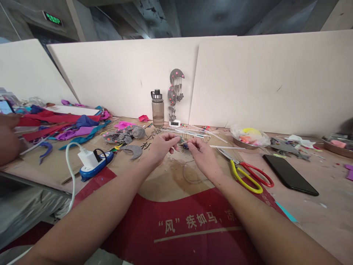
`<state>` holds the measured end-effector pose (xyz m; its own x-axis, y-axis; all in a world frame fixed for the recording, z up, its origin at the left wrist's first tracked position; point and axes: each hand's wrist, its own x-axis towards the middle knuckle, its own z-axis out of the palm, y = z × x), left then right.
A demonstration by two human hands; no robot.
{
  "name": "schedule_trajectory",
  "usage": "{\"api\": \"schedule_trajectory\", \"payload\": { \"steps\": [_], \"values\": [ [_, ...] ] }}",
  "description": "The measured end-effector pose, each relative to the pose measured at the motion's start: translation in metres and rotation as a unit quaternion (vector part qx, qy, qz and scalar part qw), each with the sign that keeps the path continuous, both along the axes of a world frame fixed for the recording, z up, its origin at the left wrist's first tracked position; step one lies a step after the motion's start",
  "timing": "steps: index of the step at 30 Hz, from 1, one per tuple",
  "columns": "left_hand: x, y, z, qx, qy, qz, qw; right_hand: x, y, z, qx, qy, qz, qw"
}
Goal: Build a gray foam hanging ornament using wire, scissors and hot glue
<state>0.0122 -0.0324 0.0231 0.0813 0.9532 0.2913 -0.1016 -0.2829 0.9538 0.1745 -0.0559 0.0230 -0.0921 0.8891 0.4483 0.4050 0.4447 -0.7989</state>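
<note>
Close together over the cardboard sheet [157, 189], my left hand [163, 147] and my right hand [203, 155] both have their fingers pinched. A small dark bluish piece [185, 145] shows between the fingertips, too small to make out. Below my right hand a thin pale cord [187, 179] loops onto the cardboard, beside a brownish stain. Left of my left hand lie a grey felt crescent [134, 151] and a ball of grey yarn [138, 132]. Scissors [246, 173] with one yellow and one red handle lie right of my right hand.
A water bottle [158, 112] stands behind my hands, near a hanging grey moon ornament [176, 76]. A black phone [289, 174] lies at right. At left are a blue power strip [96, 167], colourful fabric strips [63, 119] and another person's arm [8, 141].
</note>
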Motion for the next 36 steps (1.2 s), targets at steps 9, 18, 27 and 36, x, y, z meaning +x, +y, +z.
{"api": "schedule_trajectory", "payload": {
  "steps": [9,18,27,36],
  "values": [
    [-0.021,0.018,0.004,-0.006,-0.105,0.083,0.991,0.003,-0.004,0.003,-0.160,-0.084,0.219,0.959],
    [-0.027,0.024,0.005,-0.057,-0.199,0.051,0.977,0.033,0.024,0.000,-0.067,-0.254,-0.045,0.964],
    [-0.012,0.010,0.005,0.003,-0.110,-0.028,0.994,0.035,0.038,-0.034,-0.102,-0.440,-0.195,0.871],
    [-0.013,0.012,0.003,-0.018,-0.097,-0.026,0.995,0.043,0.052,-0.025,-0.150,-0.220,-0.207,0.942]
  ]
}}
